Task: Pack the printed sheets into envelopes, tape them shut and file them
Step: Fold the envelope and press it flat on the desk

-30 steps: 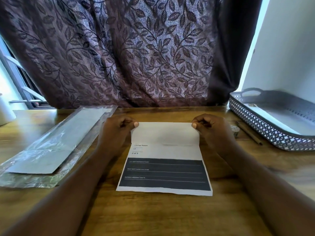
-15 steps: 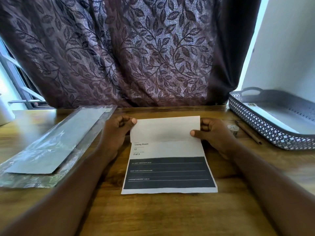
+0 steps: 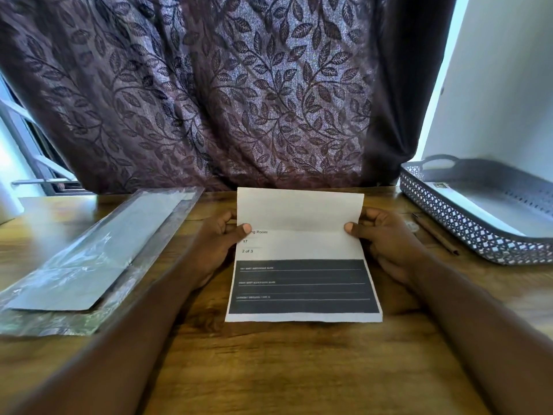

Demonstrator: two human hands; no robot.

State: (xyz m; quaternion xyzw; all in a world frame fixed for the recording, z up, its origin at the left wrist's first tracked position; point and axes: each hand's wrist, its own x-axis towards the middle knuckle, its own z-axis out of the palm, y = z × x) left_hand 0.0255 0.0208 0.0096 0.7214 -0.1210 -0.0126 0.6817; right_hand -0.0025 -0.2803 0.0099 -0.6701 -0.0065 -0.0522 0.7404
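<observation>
A printed sheet [image 3: 302, 244] with a dark lined block on its lower half lies in front of me on the wooden table [image 3: 269, 369]. Its top part is folded over and stands partly raised. My left hand [image 3: 220, 244] pinches the sheet's left edge at the fold, thumb on top. My right hand [image 3: 380, 238] pinches the right edge the same way. A clear plastic pack of grey envelopes [image 3: 89, 259] lies flat on the table to the left, away from both hands.
A grey perforated tray [image 3: 466, 232] with a white envelope inside stands at the right. A pencil [image 3: 435, 233] and a small tape roll [image 3: 411, 226] lie between the tray and my right hand. A patterned curtain hangs behind the table.
The folded top flap, pressed flat a second ago, has lifted up away from the sheet. Both hands have slid from the top fold corners down to the sheet's side edges.
</observation>
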